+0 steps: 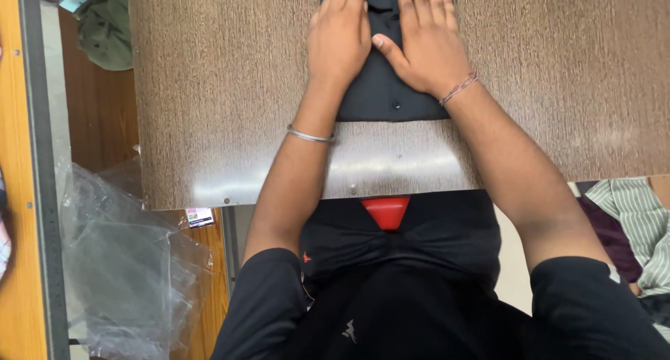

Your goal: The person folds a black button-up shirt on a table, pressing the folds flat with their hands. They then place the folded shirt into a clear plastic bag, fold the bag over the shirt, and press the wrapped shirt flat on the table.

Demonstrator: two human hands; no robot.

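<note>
A folded black button-up shirt (380, 94) lies on the brown wood-grain table (223, 87), running off the top of the view. My left hand (340, 39) lies flat on the left half of the shirt, fingers together and pointing away from me; a silver bangle sits on that wrist. My right hand (427, 42) presses flat on the right half, its thumb stretched toward the button line; a thin bracelet circles that wrist. Both palms rest on the cloth without grasping it. The top of the shirt is out of view.
Clear plastic bags (118, 262) lie on the floor at lower left beside an orange wooden post (21, 192). A green cloth (105, 25) sits at upper left. Striped and dark garments (635, 227) lie at right below the table edge.
</note>
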